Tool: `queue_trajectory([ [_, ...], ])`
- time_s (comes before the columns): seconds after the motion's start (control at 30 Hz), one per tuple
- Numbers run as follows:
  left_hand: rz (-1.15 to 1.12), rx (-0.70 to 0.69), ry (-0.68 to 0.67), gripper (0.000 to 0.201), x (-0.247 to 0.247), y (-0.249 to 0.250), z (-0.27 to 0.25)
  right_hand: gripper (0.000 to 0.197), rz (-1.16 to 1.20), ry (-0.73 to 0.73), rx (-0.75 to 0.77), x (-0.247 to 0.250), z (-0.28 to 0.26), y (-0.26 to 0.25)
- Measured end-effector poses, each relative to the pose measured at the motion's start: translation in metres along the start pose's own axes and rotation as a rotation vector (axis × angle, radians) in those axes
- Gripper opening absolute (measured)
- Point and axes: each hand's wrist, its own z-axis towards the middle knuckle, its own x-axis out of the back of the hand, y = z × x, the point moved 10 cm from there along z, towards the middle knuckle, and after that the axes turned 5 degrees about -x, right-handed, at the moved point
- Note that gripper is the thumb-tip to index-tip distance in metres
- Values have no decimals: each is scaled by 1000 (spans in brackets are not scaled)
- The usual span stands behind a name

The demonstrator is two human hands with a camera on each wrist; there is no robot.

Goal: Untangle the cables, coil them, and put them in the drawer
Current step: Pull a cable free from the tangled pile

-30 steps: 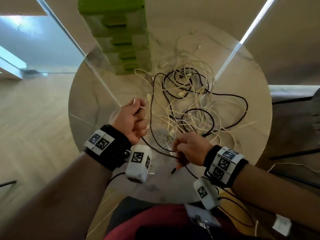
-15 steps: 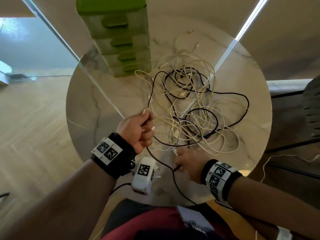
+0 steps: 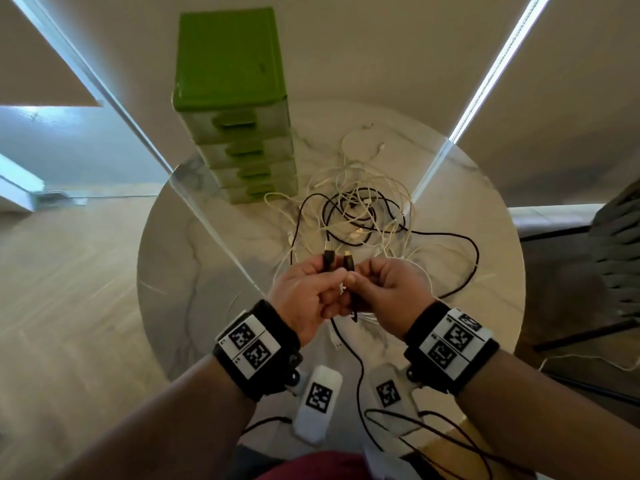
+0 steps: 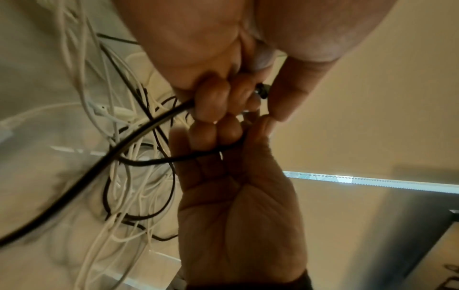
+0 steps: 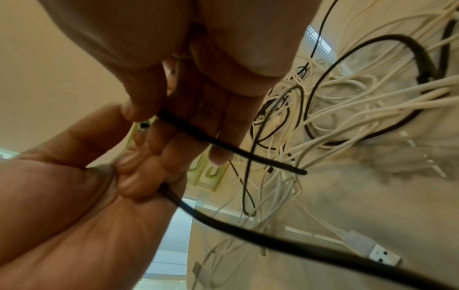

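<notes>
A tangle of white and black cables (image 3: 363, 216) lies on the round marble table (image 3: 194, 278). Above its near half my two hands meet. My left hand (image 3: 333, 274) pinches one black plug (image 3: 329, 257), which points up. Beside it, my right hand (image 3: 353, 278) pinches the other black plug (image 3: 349, 263). The black cable (image 3: 360, 368) hangs from both hands toward my lap. In the left wrist view my left fingers (image 4: 218, 98) curl round the black cable (image 4: 139, 135). The right wrist view shows it (image 5: 223, 149) crossing my right fingers (image 5: 188, 125). The green drawer unit (image 3: 239, 133) stands at the table's far left, its drawers closed.
A white USB plug (image 5: 380, 253) lies on the table near my right hand. A dark chair (image 3: 616, 244) stands to the right of the table. Wood floor (image 3: 69, 289) lies to the left. Thin black leads (image 3: 433, 427) run from the wrist cameras across my lap.
My right hand has lifted from the table's near edge with the black cable's end. Both hands have come together, and the two black plugs now stand side by side.
</notes>
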Motion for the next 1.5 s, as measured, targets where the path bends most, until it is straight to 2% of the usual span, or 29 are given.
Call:
queue_trajectory([
  [0.13, -61, 2, 40, 14, -5, 3, -1, 18, 1, -13, -4, -1, 2, -9],
  [0.27, -149, -5, 109, 29, -11, 10, 2, 21, -61, -48, 58, -1, 3, -20],
  [0.4, -337, -73, 236, 35, 10, 37, 14, 18, -279, -137, 108, 2, 5, -6],
  [0.47, -324, -59, 253, 36, 25, 48, 16, 21, -424, -163, 85, 1, 4, 3],
  [0.53, -132, -54, 214, 31, 35, 55, 16, 26, -551, -145, 82, -3, 5, 1],
  [0.57, 50, -56, 181, 27, 35, 57, 15, 27, -569, -115, 95, -5, 7, -5],
  [0.63, 439, -43, 78, 21, 24, 50, 12, 25, -533, -63, 156, -10, 16, -19],
  [0.67, 545, -25, 10, 23, 16, 43, 11, 24, -510, -51, 186, -12, 20, -27],
  [0.73, 550, 30, -52, 25, 12, 33, 11, 23, -500, -47, 211, -16, 28, -33],
  [0.8, 597, 22, -63, 24, 19, 42, 12, 26, -534, -73, 193, -19, 28, -34],
  [0.93, 987, -96, -125, 29, 18, 59, 15, 24, -523, -119, 213, -27, 25, -35],
  [0.97, 972, -122, -66, 32, 21, 61, 16, 21, -493, -115, 218, -24, 26, -36],
  [1.0, 865, -130, 50, 34, 32, 66, 17, 20, -451, -103, 214, -20, 28, -37],
  [1.07, 484, -102, 370, 30, 71, 70, 15, 25, -394, -54, 186, -1, 33, -35],
  [1.1, 301, -73, 489, 28, 89, 67, 12, 25, -397, -27, 164, 10, 34, -32],
  [1.13, 180, -42, 572, 28, 101, 62, 8, 24, -417, -3, 136, 18, 35, -28],
  [1.2, 89, -16, 668, 23, 111, 54, 2, 23, -459, 39, 88, 30, 39, -18],
  [1.23, 88, -22, 697, 24, 109, 52, 0, 23, -471, 65, 87, 32, 41, -19],
  [1.33, -12, -101, 751, 43, 94, 47, 0, 24, -458, 147, 129, 29, 45, -31],
  [1.43, -158, -111, 608, 34, 62, 42, 9, 21, -391, 141, 103, 17, 44, -34],
  [1.5, -36, -85, 500, 27, 44, 39, 12, 20, -377, 97, 137, 6, 42, -37],
])
